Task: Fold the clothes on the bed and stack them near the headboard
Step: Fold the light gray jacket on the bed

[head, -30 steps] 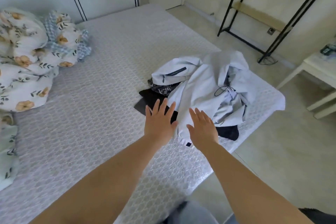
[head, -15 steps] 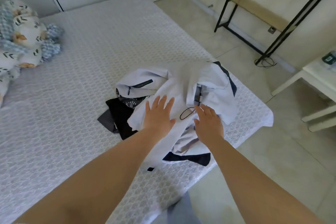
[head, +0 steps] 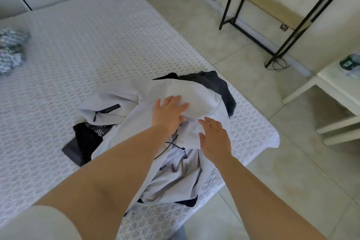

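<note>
A crumpled pale grey jacket with a dark zip pocket and a black drawcord lies on top of a heap at the bed's near right corner. Dark garments stick out from under it on the left, and another dark piece shows at the far right. My left hand lies flat on the jacket's upper fold with fingers spread. Just to its right, my right hand rests on the same jacket, fingers straight. The bed has a white textured cover.
Blue-and-white patterned bedding lies at the bed's left edge. A black metal shelf frame stands on the tiled floor at right. A white side table with a green item sits at far right. White wardrobe doors stand behind the bed.
Both hands moved forward from the heap's near edge onto the top of the grey jacket. The view shifted right, so the floral bedding slid mostly out of frame.
</note>
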